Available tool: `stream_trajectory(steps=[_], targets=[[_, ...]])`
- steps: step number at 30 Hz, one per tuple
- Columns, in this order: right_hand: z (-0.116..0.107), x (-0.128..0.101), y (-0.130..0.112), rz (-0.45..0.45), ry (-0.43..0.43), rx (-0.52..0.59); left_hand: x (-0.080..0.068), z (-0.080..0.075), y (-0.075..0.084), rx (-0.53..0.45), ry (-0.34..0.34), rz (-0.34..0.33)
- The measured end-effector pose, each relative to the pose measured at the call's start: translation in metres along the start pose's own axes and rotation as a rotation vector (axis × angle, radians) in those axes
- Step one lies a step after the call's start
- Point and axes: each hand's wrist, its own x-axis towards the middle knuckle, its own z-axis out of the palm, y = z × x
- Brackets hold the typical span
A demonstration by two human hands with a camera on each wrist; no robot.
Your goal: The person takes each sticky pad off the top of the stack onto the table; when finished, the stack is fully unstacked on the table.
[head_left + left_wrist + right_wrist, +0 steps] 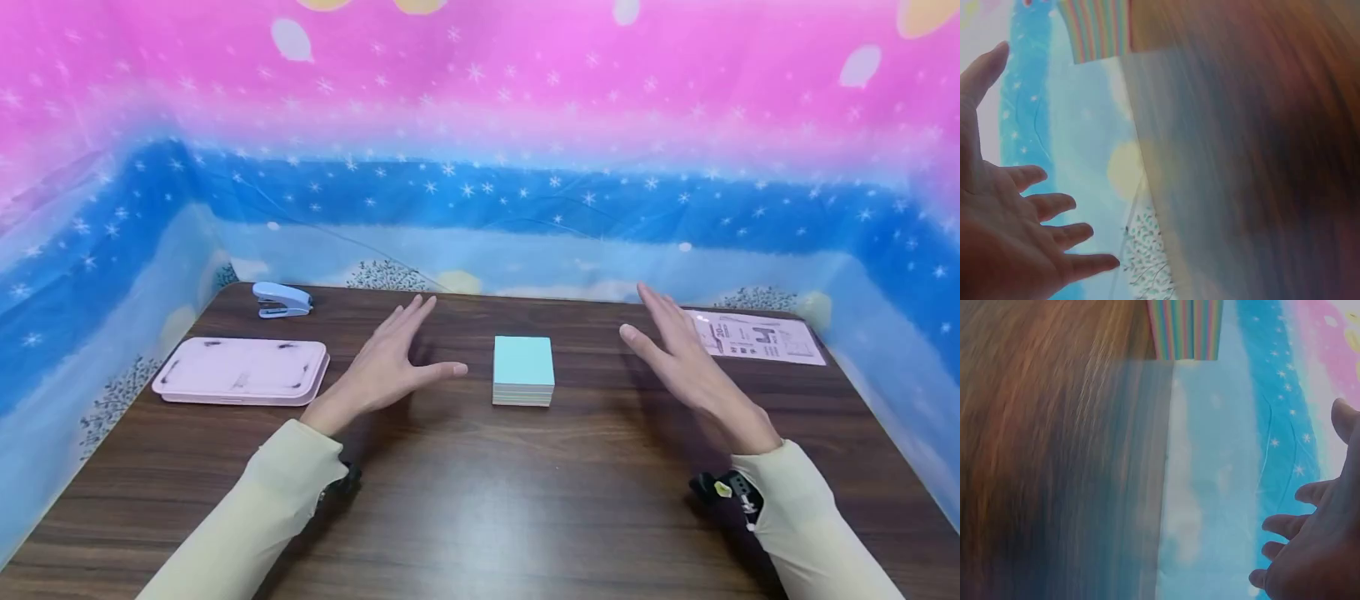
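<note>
1. Fingers of the left hand point(390, 362) and right hand point(678, 358) are straight and apart, holding nothing.
2. Between them, mid-table point(465, 500), sits the pad point(523, 371).
3. It looks light and stiff; its side edges seem best for gripping.

The head camera looks forward and down over the wooden table point(480, 500) from above its near edge. Both wrist cameras sit low and close, blurred, sharing the table and the blue backdrop point(1229, 456).
</note>
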Motion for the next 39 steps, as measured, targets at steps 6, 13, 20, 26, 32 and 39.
stream_trajectory(steps=[6,13,20,26,32,39], targets=[[0.002,0.005,-0.006,0.02,-0.015,0.09,0.002,0.003,0.001,-0.183,-0.042,-0.012],[0.004,0.01,-0.015,0.039,-0.004,0.211,0.004,0.01,0.002,-0.429,-0.087,-0.032],[0.011,0.015,-0.021,0.038,-0.017,0.363,0.01,0.023,0.0,-0.72,-0.178,-0.008],[0.019,0.019,-0.023,0.03,-0.046,0.415,0.015,0.032,0.002,-0.869,-0.229,-0.024],[0.028,0.021,-0.023,0.037,-0.053,0.434,0.019,0.041,0.007,-0.887,-0.266,-0.025],[0.038,0.021,-0.025,0.024,-0.052,0.441,0.019,0.045,0.01,-0.861,-0.237,-0.028]])
